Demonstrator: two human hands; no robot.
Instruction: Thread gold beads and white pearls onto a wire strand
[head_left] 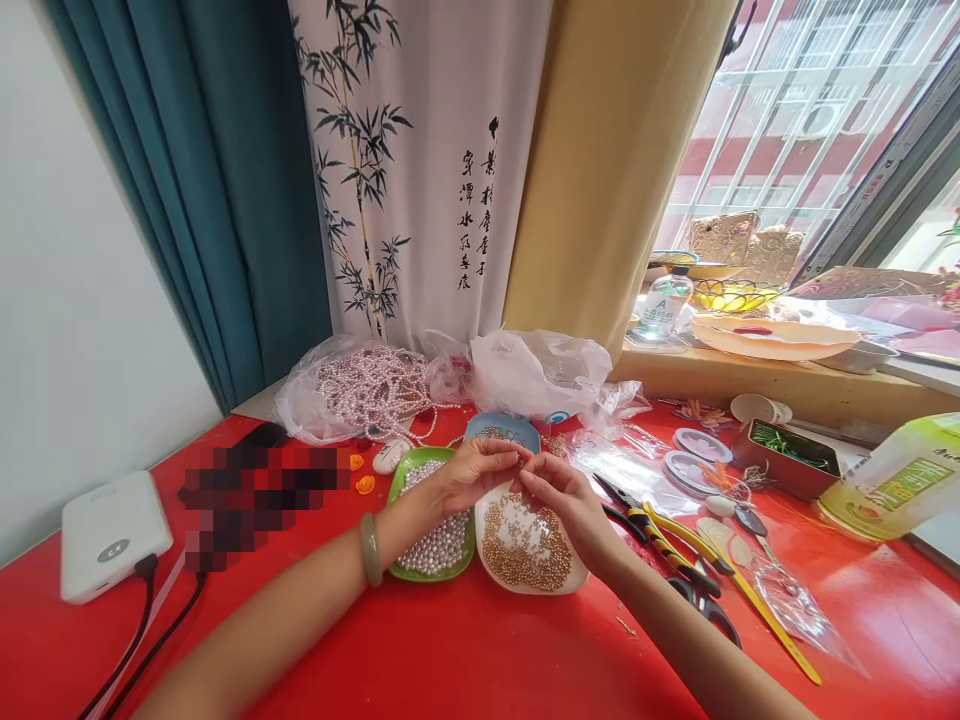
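Observation:
My left hand [480, 474] and my right hand [559, 487] meet fingertip to fingertip above the dishes, both in a pinch. Whatever lies between the fingers is too small to make out. Below them, a white dish [525, 588] holds many small gold beads [517, 565]. Partly under my left forearm stands a green dish [469, 560] full of pearly white beads [431, 548]. Behind my hands a blue dish [517, 425] contains more small beads. A jade-coloured bangle [370, 550] circles my left wrist.
Pliers with yellow-black handles [660, 540], scissors [709, 605] and a yellow strip [787, 635] lie right. Strung pink beads [375, 390] spill from a plastic bag at the back. A power bank [116, 535] with cables sits left. A red box [784, 465] and a bottle [892, 480] stand far right.

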